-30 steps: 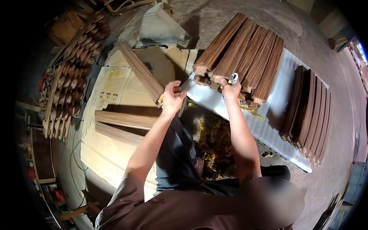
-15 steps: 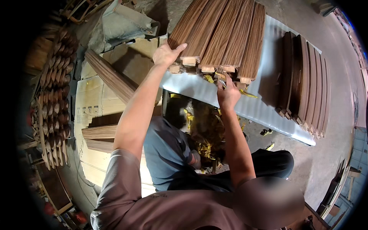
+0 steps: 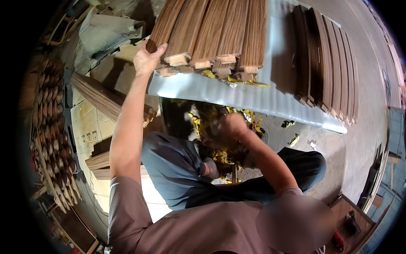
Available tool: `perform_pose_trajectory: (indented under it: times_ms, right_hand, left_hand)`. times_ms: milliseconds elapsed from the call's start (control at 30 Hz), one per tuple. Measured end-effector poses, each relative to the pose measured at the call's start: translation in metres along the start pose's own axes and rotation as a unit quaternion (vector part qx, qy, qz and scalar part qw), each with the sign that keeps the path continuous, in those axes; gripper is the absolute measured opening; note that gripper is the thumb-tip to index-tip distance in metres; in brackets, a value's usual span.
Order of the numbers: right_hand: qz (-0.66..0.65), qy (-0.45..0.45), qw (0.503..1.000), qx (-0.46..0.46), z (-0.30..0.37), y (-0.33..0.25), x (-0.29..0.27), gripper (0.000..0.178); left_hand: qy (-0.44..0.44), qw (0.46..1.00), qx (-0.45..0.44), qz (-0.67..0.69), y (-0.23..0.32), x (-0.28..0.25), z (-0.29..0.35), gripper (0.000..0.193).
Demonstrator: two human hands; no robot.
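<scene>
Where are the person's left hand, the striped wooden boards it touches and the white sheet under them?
Left hand (image 3: 146, 62): head view, on the back of the hand.
Striped wooden boards (image 3: 211, 33): head view, on a middle board's top face.
White sheet (image 3: 190, 87): head view, on its bare near strip.

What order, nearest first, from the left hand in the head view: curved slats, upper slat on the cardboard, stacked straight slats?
1. Stacked straight slats: left hand at their left edge.
2. Upper slat: on the cardboard, lower left.
3. Curved slats: far right.
</scene>
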State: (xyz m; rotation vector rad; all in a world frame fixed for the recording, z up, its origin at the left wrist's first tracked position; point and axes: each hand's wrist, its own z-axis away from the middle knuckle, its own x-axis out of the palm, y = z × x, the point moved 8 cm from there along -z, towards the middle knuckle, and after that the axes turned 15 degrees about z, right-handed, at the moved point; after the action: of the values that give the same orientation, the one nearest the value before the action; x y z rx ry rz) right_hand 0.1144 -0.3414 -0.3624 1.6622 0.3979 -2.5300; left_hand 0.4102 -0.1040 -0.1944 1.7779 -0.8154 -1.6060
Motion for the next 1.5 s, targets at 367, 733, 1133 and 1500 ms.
perform_pose_trajectory:
  times_ms: [367, 733, 1133, 1500]
  right_hand:
    - [-0.030, 0.154, 0.954, 0.254, -0.039, 0.189, -0.032, 0.027]
    - [-0.039, 0.118, 0.991, -0.045, -0.003, 0.034, -0.018, 0.024]
    - [0.036, 0.163, 0.966, 0.198, -0.056, 0.134, -0.022, 0.029]
    - [0.030, 0.093, 0.982, -0.161, -0.035, 0.048, 0.031, 0.013]
  left_hand:
    - [-0.011, 1.000, 0.016, 0.011, 0.012, -0.006, 0.007, 0.099]
    - [-0.172, 0.934, 0.303, -0.084, 0.061, 0.049, 0.161, 0.023]
    - [-0.372, 0.866, 0.075, -0.326, -0.022, 0.219, 0.150, 0.096]
    - [-0.395, 0.856, 0.201, -0.268, -0.014, 0.229, 0.183, 0.016]
